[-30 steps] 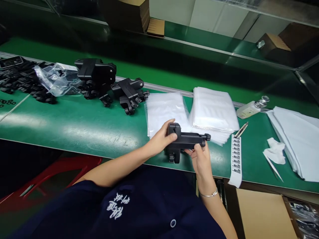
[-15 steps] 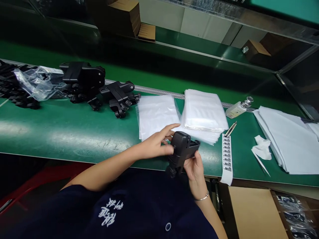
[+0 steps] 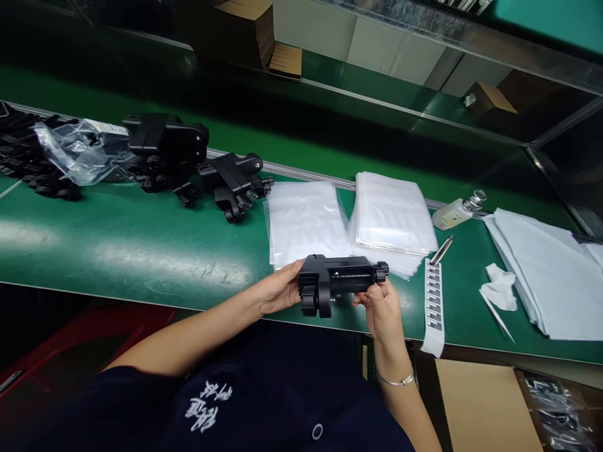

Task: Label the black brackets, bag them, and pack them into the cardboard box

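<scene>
Both hands gripping the black clamp part (image 3: 336, 287) lying sideways over the counter (image 3: 141, 245) front edge: left hand (image 3: 277, 292) at its 9 o'clock end, right hand (image 3: 384, 307) at 3 o'clock. Clear bag stacks (image 3: 396, 216) at 12 o'clock.

Black plastic holder (image 3: 336, 285) turned from end-on, half a second ago, to lying crosswise between both hands. Left hand (image 3: 277, 294) fingers, then spread above it, now grip its left end. Right hand (image 3: 384, 307) has shifted to the right end.
</scene>
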